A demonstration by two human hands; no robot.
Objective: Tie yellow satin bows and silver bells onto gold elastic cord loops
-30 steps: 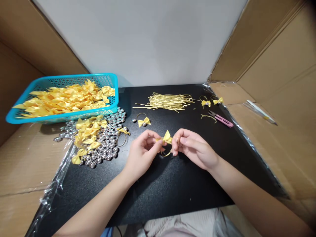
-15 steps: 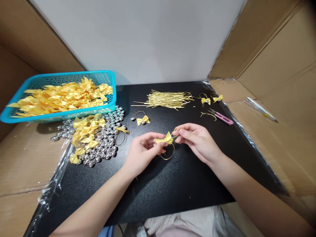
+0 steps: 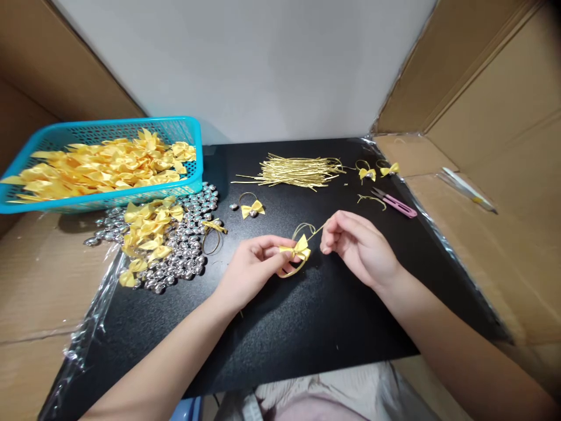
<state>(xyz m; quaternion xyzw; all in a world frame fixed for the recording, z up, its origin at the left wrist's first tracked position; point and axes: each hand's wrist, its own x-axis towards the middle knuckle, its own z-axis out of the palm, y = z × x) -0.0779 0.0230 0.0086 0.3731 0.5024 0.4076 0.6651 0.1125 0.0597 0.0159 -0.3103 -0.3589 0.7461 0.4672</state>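
My left hand (image 3: 254,266) pinches a small yellow ribbon bow (image 3: 300,248) with a gold cord loop hanging under it, just above the black mat (image 3: 307,327). My right hand (image 3: 359,245) is closed in a pinch on the free end of the gold cord (image 3: 313,231), which runs up and to the right from the bow. Both hands hover over the middle of the mat, a short gap apart.
A turquoise basket (image 3: 193,175) full of yellow bows sits far left. Silver beads (image 3: 184,257) and loose bows lie beside it. A bundle of gold cords (image 3: 300,171), finished bows (image 3: 253,208) and pink snips (image 3: 397,203) lie farther back. Cardboard walls flank both sides.
My right hand has moved away to the right and drawn the gold cord out from the bow. The left hand keeps its hold on the bow.
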